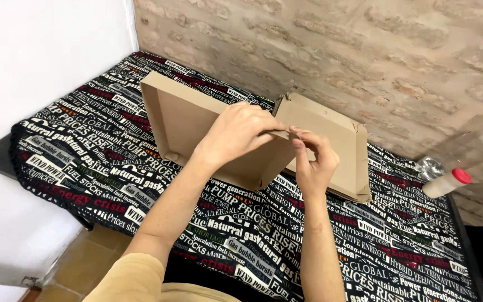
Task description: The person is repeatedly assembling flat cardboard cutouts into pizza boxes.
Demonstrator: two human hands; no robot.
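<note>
A flat brown cardboard box (180,114), of the pizza-box kind, stands half open on a table covered with a black cloth printed in white and red lettering (85,151). Its tray half tilts up at the left and its lid half (336,140) leans at the right. My left hand (236,134) grips the upper edge where the two halves meet. My right hand (314,159) pinches a cardboard flap at that same edge, fingertips touching the left hand's.
A clear plastic bottle (465,148) lies at the table's right side beside a small beige container with a red cap (448,182). A brick wall runs close behind the table; a white wall stands at left. Tiled floor shows below.
</note>
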